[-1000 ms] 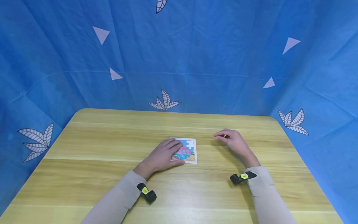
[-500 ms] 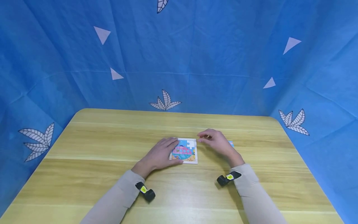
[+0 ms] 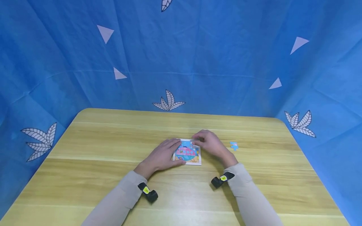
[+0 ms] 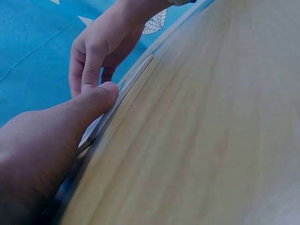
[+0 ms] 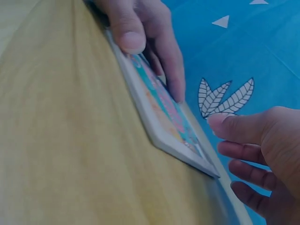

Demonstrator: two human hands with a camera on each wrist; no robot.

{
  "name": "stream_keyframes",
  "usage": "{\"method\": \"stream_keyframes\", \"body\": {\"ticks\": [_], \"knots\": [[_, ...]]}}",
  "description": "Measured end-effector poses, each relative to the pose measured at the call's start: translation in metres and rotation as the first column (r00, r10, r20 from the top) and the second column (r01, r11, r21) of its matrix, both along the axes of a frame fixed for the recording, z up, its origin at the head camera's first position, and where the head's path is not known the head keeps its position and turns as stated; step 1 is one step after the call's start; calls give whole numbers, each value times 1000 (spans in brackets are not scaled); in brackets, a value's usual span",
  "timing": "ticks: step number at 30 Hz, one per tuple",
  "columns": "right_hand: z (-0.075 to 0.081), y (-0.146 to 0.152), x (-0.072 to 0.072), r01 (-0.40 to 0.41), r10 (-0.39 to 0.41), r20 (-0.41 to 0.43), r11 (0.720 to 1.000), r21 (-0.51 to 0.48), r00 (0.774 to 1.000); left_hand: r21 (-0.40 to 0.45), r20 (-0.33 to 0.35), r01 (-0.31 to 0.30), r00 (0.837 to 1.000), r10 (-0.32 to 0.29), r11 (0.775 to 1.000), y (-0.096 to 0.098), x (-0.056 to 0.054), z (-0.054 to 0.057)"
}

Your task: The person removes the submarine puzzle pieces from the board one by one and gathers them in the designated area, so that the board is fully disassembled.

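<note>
1. Blue curtain (image 3: 226, 47), printed with white leaves (image 3: 169, 103) and pale triangles (image 3: 105, 33), is hung behind a wood-grain table (image 3: 113, 135).
2. Left hand (image 3: 161, 156) is laid over the left side of a square puzzle frame (image 3: 195, 163), its fingers loosely extended, its thumb set apart from them and rested at the near rim.
3. Right hand (image 3: 212, 143) is held at the frame's far right corner with fingers bent; thumb and forefinger are close together, but whether a piece is pinched cannot be told.
4. Within the white rim, which is placed near the table's middle, pink, teal and blue jigsaw pieces (image 3: 186, 153) are fitted.
5. One loose piece (image 3: 234, 146) is seen on the table, between the frame and the right edge.
</note>
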State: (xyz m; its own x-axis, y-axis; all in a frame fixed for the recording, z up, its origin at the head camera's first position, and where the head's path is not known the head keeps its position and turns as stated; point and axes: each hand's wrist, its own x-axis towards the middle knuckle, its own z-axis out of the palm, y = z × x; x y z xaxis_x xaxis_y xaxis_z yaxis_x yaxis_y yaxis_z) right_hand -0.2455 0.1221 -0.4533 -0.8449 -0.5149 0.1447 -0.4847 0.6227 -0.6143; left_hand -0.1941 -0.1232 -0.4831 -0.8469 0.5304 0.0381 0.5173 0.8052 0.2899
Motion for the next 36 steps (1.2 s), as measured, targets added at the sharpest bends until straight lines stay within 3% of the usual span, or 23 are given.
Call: {"method": "stream_keyframes", "body": {"ticks": [8,14,28,36], "knots": [[-5,-4,2,9,-7,-27,997,73,1000,-24,-1,-8,1000,8,1000,-1,1,0],[-10,-6,3,0,11,-98,994,110,995,-20,5,-10,1000,10,1000,1,2,0],[-7,-11,8,-18,58,-209,982,188,976,-28,-1,-8,1000,8,1000,2,1,0],[-7,-14,9,0,49,-223,977,212,974,-31,-7,-12,1000,12,999,2,2,1]]}}
